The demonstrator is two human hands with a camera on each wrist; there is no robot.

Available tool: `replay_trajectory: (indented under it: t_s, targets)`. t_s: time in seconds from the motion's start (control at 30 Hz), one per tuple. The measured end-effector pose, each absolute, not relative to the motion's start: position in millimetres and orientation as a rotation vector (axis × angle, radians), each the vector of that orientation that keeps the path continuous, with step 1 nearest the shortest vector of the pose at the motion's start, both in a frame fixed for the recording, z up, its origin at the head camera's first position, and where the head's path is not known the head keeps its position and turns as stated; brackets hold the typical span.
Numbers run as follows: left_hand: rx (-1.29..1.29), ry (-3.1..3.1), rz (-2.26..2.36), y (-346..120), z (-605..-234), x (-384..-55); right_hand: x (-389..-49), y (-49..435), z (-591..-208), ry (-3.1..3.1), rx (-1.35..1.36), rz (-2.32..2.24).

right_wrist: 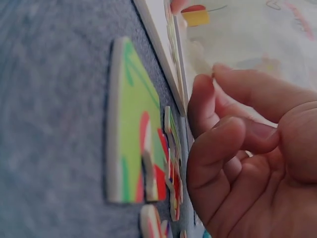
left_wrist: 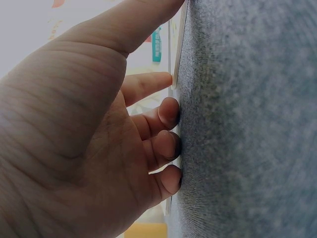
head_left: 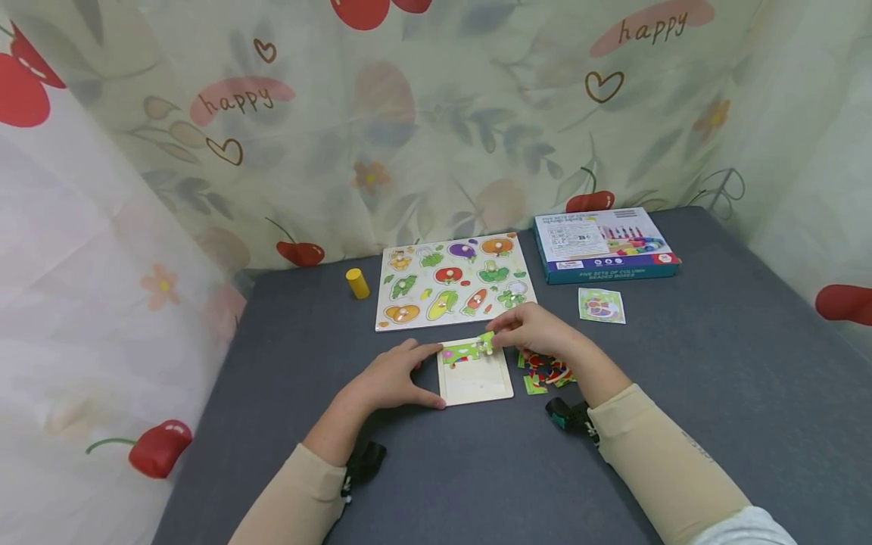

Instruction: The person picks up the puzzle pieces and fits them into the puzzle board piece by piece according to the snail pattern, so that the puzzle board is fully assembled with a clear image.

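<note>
A small wooden puzzle tray (head_left: pixel 477 384) lies in front of me, with green puzzle pieces (head_left: pixel 459 353) along its upper edge. My left hand (head_left: pixel 391 381) steadies the tray's left side, its index finger at the upper corner and its thumb at the lower one. In the left wrist view, the other fingertips (left_wrist: pixel 168 144) rest on the table. My right hand (head_left: pixel 538 331) pinches a green puzzle piece (head_left: pixel 486 343) at the tray's upper right, between thumb and index finger. Beneath that hand, loose puzzle pieces (head_left: pixel 545 371) lie in a pile; one green piece (right_wrist: pixel 131 124) looms large in the right wrist view.
Behind the tray lies a vegetable puzzle board (head_left: pixel 450 281). A yellow cylinder (head_left: pixel 357 283) stands to its left. At the back right are a bead box (head_left: pixel 606 246) and a small picture card (head_left: pixel 602 306). A printed curtain (head_left: pixel 436 136) hangs along the table's far edge.
</note>
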State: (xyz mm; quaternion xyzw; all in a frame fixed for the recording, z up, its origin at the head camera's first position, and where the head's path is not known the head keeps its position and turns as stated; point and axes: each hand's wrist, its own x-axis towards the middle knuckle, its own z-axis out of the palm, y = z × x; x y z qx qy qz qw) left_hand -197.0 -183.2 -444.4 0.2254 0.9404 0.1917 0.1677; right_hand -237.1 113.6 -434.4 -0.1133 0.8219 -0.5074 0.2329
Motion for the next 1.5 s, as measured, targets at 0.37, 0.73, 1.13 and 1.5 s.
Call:
replay_trajectory:
  t_s: [0.37,0.73,1.13,1.5]
  targets:
    - [0.654,2.669,0.557,-183.0,-443.3,-197.5,-234.0,113.1,-433.8,2.281,-0.286,-1.356]
    - [0.647,2.669,0.564,-183.6,-444.0,-197.6,-233.6,109.1,-435.9,2.351,-0.426,-1.265]
    - [0.662,2.68,0.548,-182.4,-439.8,-195.9,-229.5,103.3,-435.1,2.605,-0.49,-1.02]
    - [0.67,2.678,0.551,-182.8,-440.8,-195.6,-224.9,99.1,-428.6,2.76,-0.551,-0.726]
